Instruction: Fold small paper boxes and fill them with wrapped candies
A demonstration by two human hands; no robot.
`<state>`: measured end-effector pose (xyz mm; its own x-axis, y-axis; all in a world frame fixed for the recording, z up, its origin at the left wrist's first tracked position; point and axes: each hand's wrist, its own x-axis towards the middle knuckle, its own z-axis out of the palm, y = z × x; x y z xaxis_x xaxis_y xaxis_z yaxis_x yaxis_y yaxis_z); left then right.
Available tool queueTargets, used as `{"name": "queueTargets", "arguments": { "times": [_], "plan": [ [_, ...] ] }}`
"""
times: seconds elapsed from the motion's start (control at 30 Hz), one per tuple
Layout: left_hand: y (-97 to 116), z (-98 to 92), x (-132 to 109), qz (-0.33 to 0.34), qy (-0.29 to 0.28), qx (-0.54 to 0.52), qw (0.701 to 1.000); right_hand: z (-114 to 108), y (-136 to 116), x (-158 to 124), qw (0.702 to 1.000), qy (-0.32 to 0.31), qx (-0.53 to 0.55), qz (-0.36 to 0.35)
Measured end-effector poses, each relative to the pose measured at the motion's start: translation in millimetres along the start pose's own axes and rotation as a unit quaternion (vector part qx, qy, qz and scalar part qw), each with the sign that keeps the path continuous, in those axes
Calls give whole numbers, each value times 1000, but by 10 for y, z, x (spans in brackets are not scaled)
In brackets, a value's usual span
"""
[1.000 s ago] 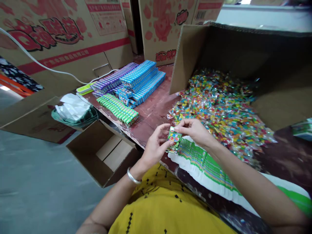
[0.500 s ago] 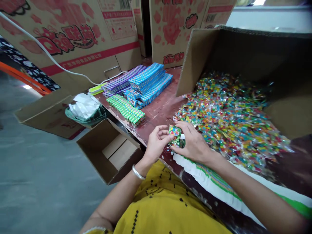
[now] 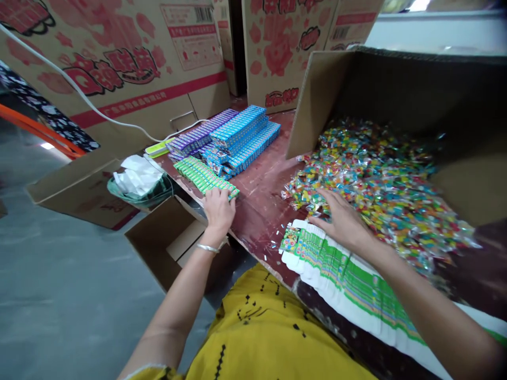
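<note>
My left hand [image 3: 219,208] is at the near end of a row of small green candy boxes [image 3: 202,175], its fingers closed on the end box, which they partly hide. My right hand [image 3: 344,219] has thumb and fingers apart and nothing visible between them. It hovers at the near edge of a heap of clear-wrapped, multicoloured candy packets [image 3: 380,179]. Just below it, a long fanned stack of flat green-and-white cartons [image 3: 336,266] lies along the table's front edge.
Blue boxes [image 3: 247,140] and purple boxes [image 3: 206,131] are stacked behind the green row. A cardboard box on its side [image 3: 301,105] surrounds the candy heap. Below the table's left edge stand an open carton [image 3: 154,237] and a green basket with white plastic [image 3: 138,177].
My left hand has carried the small green box left to the row's end. My right hand has let go of it and moved right, to the candy heap.
</note>
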<state>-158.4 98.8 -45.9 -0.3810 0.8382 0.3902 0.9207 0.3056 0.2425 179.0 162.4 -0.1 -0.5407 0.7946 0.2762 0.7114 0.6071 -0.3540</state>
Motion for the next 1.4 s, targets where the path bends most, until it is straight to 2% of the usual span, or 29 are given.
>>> {"name": "queueTargets", "arguments": {
  "times": [0.1,0.17,0.2,0.27,0.37,0.47,0.6,0.67,0.73,0.8,0.83,0.93,1.0,1.03,1.1,1.17,1.23,1.33,1.4],
  "plan": [
    [49,21,-27,-11,33,1,999,-64,117,-4,999,-13,-28,29],
    [179,25,-136,11,36,-51,998,-80,133,13,998,-42,-39,35],
    [274,22,-218,40,17,-91,995,-71,125,28,997,-61,-42,31],
    [498,9,-414,123,-60,-167,976,-17,84,66,995,-94,-43,9],
    [808,6,-680,200,-169,-180,948,122,6,123,992,-117,-47,-24],
    [952,40,-804,196,-203,-167,945,247,-43,152,989,-130,-51,-44],
    [950,88,-821,174,-195,-174,949,288,-70,141,989,-130,-11,-67],
    [932,78,-811,162,-192,-202,947,260,-88,129,993,-100,38,-55],
    [916,31,-787,134,-196,-273,932,206,-114,121,988,-72,135,-9],
    [899,-47,-743,84,-230,-399,884,131,-154,116,958,-72,271,54],
    [891,-93,-717,55,-264,-471,840,87,-181,114,935,-84,335,78],
    [883,-219,-649,-28,-385,-648,657,-40,-297,100,884,-110,446,89],
    [899,-273,-637,-63,-444,-711,541,-102,-387,81,875,-94,468,78],
    [911,-289,-643,-73,-463,-733,494,-123,-429,68,876,-76,471,76],
    [933,-297,-669,-83,-480,-763,425,-152,-493,32,885,-34,458,78],
    [944,-283,-701,-88,-480,-782,387,-168,-524,-14,903,6,423,72],
    [943,-266,-720,-88,-486,-787,369,-174,-532,-69,932,43,358,34],
    [943,-267,-725,-81,-486,-790,366,-164,-548,-171,972,142,175,-67],
    [956,-288,-724,-80,-472,-800,361,-144,-582,-248,976,155,100,-116]
  ]
}}
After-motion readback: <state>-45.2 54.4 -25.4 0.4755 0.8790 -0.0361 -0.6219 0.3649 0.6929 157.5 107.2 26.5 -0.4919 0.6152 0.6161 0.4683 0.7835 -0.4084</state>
